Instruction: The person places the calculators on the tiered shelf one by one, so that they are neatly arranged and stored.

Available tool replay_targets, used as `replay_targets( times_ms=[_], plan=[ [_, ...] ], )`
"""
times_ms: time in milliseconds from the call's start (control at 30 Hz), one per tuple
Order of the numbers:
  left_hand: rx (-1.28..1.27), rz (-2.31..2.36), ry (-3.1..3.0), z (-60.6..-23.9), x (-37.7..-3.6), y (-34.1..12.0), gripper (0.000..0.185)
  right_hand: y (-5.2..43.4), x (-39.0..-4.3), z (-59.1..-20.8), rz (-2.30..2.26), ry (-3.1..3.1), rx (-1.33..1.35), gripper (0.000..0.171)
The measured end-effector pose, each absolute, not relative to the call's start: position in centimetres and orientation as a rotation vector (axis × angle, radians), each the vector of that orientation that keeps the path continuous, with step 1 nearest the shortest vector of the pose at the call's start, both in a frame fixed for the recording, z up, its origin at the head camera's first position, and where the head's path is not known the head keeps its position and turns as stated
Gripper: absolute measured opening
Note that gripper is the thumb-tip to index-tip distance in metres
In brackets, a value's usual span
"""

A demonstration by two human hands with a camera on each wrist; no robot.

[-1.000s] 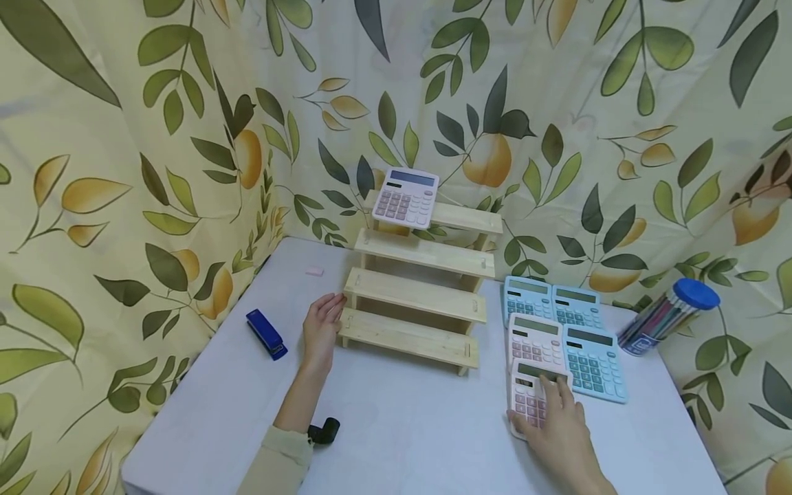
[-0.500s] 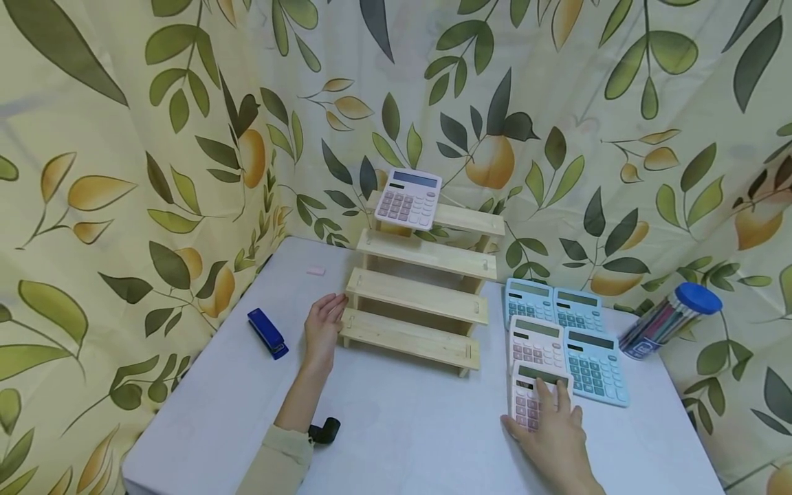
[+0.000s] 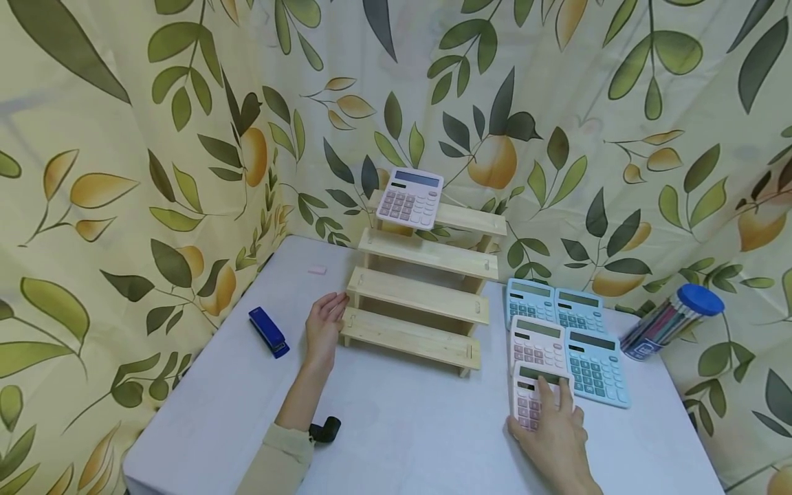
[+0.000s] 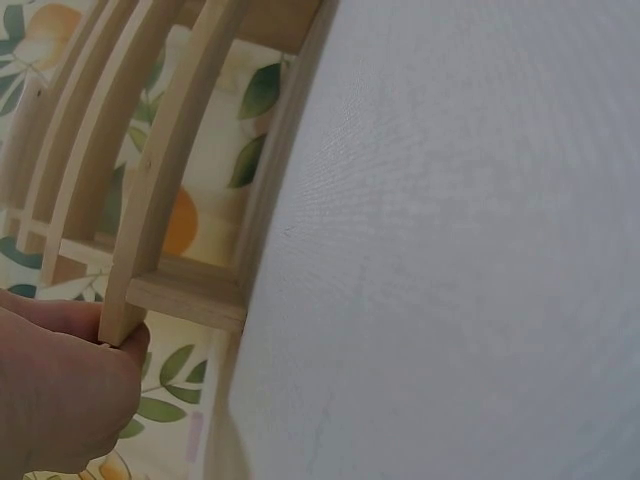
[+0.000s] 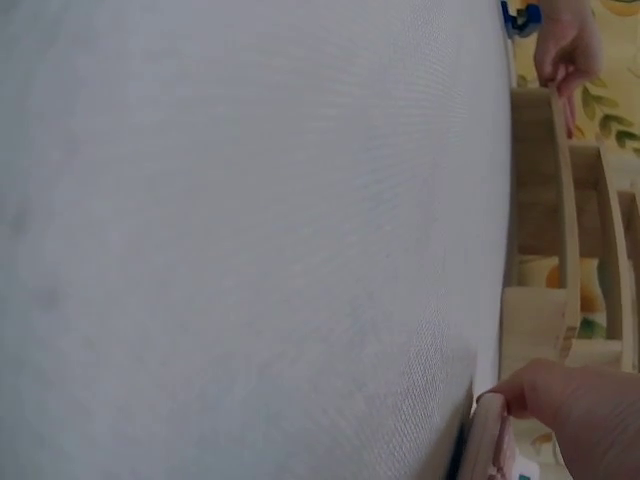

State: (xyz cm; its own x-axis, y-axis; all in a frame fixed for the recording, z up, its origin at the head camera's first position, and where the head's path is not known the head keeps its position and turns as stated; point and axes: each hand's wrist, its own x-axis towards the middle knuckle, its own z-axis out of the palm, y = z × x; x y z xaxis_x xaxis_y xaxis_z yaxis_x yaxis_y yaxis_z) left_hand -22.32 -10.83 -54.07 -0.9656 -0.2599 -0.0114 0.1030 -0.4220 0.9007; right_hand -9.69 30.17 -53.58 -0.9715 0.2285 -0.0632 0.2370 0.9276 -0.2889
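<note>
In the head view my right hand (image 3: pixel 555 436) grips a pink calculator (image 3: pixel 527 407), thumb at its left edge and fingers spread over its face. The right wrist view shows the thumb at the edge of this calculator (image 5: pixel 487 435), with a dark gap beneath it. My left hand (image 3: pixel 322 333) holds the left end of a stepped wooden display rack (image 3: pixel 414 295); in the left wrist view its fingers pinch the end of a rack board (image 4: pixel 150 210). Another pink calculator (image 3: pixel 410 198) leans on the rack's top step at the left.
Beyond the gripped calculator lie another pink calculator (image 3: pixel 537 342) and three blue ones, including the front blue calculator (image 3: pixel 597 368). A blue-lidded jar of pens (image 3: pixel 671 322) stands at far right. To the left are a blue stapler (image 3: pixel 269 333) and a small pink block (image 3: pixel 317 269).
My right hand shifts slightly on the pink calculator, its fingers settling along the top and right side. My left hand stays at the rack. The head view moves a little.
</note>
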Motion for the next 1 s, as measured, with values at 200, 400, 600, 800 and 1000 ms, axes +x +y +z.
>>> replay_targets(
  times_ms=[200, 400, 600, 800, 1000],
  plan=[
    [0.221, -2.471, -1.554, -54.21, -22.31, -10.83, 0.070, 30.06, -9.54, -53.40, -0.478, 3.059, 0.381, 0.109],
    [0.227, -2.468, -1.566, -54.19, -22.21, -10.82, 0.070, 29.99, -9.38, -53.27, -0.488, 3.072, 0.367, 0.108],
    [0.226, -2.465, -1.561, -54.20, -22.28, -10.77, 0.070, 29.96, -9.35, -53.22, -0.486, 3.084, 0.356, 0.107],
    [0.228, -2.466, -1.557, -54.21, -22.47, -10.79, 0.069, 29.77, -9.57, -53.15, -0.485, 3.097, 0.352, 0.106],
    [0.242, -2.469, -1.550, -54.14, -22.45, -10.77, 0.070, 29.59, -9.60, -52.85, -0.509, 3.121, 0.339, 0.104]
  ],
)
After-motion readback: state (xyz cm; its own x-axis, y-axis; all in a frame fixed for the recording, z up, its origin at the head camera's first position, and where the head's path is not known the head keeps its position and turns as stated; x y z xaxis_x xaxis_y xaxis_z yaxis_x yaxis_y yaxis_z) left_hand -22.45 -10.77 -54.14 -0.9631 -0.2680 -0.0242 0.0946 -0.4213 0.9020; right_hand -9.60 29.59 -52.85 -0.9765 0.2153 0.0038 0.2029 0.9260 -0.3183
